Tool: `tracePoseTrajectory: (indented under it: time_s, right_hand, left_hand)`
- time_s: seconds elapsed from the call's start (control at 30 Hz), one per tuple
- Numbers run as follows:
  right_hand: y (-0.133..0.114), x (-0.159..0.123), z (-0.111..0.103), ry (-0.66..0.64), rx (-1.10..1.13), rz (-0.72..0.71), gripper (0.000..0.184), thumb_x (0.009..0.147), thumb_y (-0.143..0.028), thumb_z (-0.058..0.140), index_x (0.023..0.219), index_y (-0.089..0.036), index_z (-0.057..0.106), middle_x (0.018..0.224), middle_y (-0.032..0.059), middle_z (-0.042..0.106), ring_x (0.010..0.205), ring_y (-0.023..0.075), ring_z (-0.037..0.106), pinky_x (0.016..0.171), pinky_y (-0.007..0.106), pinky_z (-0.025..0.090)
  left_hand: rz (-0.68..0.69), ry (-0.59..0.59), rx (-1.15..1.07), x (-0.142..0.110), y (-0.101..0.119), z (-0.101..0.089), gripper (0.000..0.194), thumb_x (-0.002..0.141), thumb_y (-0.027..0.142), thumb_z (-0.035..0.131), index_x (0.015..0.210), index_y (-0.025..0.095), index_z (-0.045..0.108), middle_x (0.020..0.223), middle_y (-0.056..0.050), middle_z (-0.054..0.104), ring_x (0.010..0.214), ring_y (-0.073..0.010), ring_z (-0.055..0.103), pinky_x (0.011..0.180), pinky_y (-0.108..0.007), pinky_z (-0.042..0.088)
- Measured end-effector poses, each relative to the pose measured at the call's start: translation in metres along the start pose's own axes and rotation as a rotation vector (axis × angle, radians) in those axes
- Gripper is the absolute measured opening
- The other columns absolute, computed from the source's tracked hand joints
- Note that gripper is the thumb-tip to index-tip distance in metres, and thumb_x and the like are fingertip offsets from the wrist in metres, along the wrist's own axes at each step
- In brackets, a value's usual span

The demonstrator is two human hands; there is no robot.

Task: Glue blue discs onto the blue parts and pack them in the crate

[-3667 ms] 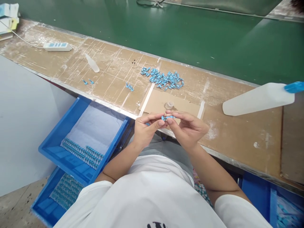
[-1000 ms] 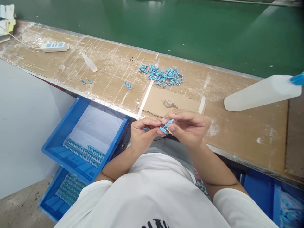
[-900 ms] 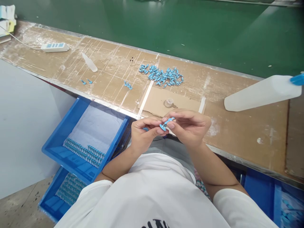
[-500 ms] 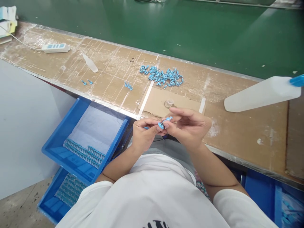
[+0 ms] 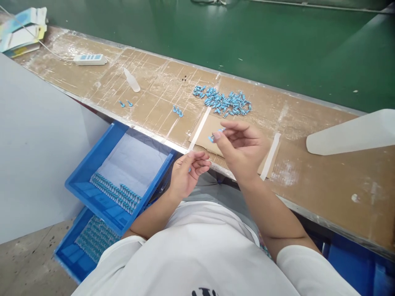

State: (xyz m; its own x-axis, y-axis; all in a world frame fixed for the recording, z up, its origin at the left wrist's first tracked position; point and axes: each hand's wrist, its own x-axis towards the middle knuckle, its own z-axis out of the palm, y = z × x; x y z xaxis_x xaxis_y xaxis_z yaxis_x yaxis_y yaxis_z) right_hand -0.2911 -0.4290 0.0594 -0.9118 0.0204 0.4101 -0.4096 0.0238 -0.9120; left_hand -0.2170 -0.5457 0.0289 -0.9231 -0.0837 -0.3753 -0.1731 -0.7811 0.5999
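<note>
My right hand (image 5: 243, 148) is raised over a cardboard sheet (image 5: 205, 133) on the bench, its thumb and fingers pinched on a small blue part (image 5: 216, 135). My left hand (image 5: 188, 172) hangs at the bench's front edge with its fingers curled; a bit of blue shows inside them. A heap of the same blue parts (image 5: 224, 102) lies on the bench beyond my right hand. A blue tray (image 5: 89, 162) at my left holds rows of blue parts (image 5: 117, 195) on white paper.
A second blue tray (image 5: 72, 250) of parts sits below the first. A white bottle (image 5: 352, 132) lies on the bench at right. A small clear bottle (image 5: 132, 80), loose blue parts (image 5: 177, 110), a white power strip (image 5: 89, 59) and a green conveyor belt (image 5: 277, 45) lie beyond.
My hands have come apart: the right hand carried the blue part up and forward over the cardboard, and the left stayed low at the bench edge. The view shifted left.
</note>
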Motion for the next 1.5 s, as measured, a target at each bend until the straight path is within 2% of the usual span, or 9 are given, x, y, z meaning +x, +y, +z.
tracePoseTrajectory:
  time_s: [0.17,0.33,0.63,0.77,0.9,1.07,1.2,1.4,1.5]
  right_hand:
    - [0.042,0.023,0.039,-0.183,-0.449,-0.2,0.037,0.086,-0.04,0.064,0.118,-0.022,0.066,0.095,0.0059,0.074,0.08,0.0178,0.069,0.082,0.03,0.053]
    - [0.085,0.053,0.078,-0.349,-0.895,-0.083,0.045,0.093,-0.036,0.049,0.134,-0.019,0.057,0.101,0.0097,0.075,0.092,0.0254,0.07,0.085,0.036,0.05]
    - [0.127,0.067,0.095,-0.403,-0.988,-0.031,0.041,0.09,-0.034,0.052,0.127,-0.018,0.06,0.104,0.0099,0.075,0.099,0.0281,0.068,0.087,0.04,0.049]
    - [0.12,0.063,0.09,-0.349,-0.955,-0.029,0.044,0.088,-0.039,0.056,0.126,-0.018,0.061,0.107,0.0101,0.074,0.099,0.028,0.068,0.086,0.04,0.049]
    - [0.087,0.027,0.07,-0.297,-0.788,-0.182,0.034,0.092,-0.039,0.053,0.114,-0.018,0.067,0.098,0.0096,0.075,0.084,0.0214,0.07,0.082,0.034,0.05]
    - [0.049,-0.043,0.048,-0.552,-0.456,-0.349,0.027,0.087,-0.032,0.065,0.111,-0.021,0.068,0.101,0.0069,0.074,0.085,0.018,0.068,0.079,0.03,0.053]
    - [0.046,-0.064,0.043,-0.594,-0.362,-0.22,0.021,0.089,-0.027,0.064,0.11,-0.022,0.068,0.105,0.0073,0.072,0.096,0.0197,0.066,0.085,0.035,0.053]
    - [0.042,-0.07,0.032,-0.622,-0.218,-0.02,0.009,0.088,-0.027,0.064,0.094,-0.023,0.071,0.094,0.0057,0.071,0.086,0.019,0.064,0.079,0.035,0.052]
    - [0.036,-0.073,0.024,-0.598,-0.094,0.237,0.01,0.084,-0.031,0.07,0.09,-0.023,0.072,0.088,0.0038,0.072,0.076,0.0168,0.062,0.071,0.033,0.05]
  left_hand:
    - [-0.04,0.202,-0.158,0.01,0.016,-0.032,0.037,0.092,0.032,0.047,0.094,0.007,0.074,0.095,-0.015,0.076,0.085,-0.0147,0.073,0.08,-0.022,0.058]
    - [-0.006,0.27,-0.261,0.016,0.026,-0.054,0.037,0.087,0.028,0.048,0.104,0.006,0.072,0.099,-0.016,0.075,0.095,-0.0171,0.072,0.09,-0.026,0.056]
    - [-0.001,0.269,-0.338,0.015,0.037,-0.061,0.038,0.085,0.029,0.048,0.106,0.006,0.071,0.099,-0.015,0.075,0.096,-0.0182,0.072,0.092,-0.029,0.055]
    - [-0.003,0.234,-0.368,0.016,0.036,-0.063,0.036,0.085,0.029,0.049,0.099,0.006,0.072,0.099,-0.016,0.075,0.097,-0.019,0.072,0.094,-0.029,0.054]
    - [0.008,0.197,-0.369,0.017,0.035,-0.062,0.039,0.085,0.032,0.049,0.103,0.006,0.071,0.107,-0.017,0.074,0.108,-0.0227,0.068,0.099,-0.034,0.051]
    - [0.022,0.081,-0.314,0.018,0.035,-0.051,0.042,0.088,0.038,0.046,0.107,0.008,0.069,0.12,-0.018,0.069,0.119,-0.0256,0.063,0.102,-0.036,0.047]
    - [0.035,0.0,-0.264,0.019,0.026,-0.04,0.045,0.09,0.04,0.042,0.105,0.008,0.07,0.117,-0.017,0.07,0.116,-0.0253,0.064,0.104,-0.036,0.044]
    - [0.038,0.154,-0.155,0.015,0.007,-0.031,0.033,0.086,0.03,0.046,0.087,0.01,0.072,0.092,-0.01,0.074,0.094,-0.0187,0.068,0.089,-0.029,0.049]
    - [0.033,0.102,-0.137,0.009,0.003,-0.03,0.032,0.087,0.032,0.048,0.088,0.013,0.073,0.095,-0.008,0.072,0.095,-0.0187,0.066,0.084,-0.029,0.051]
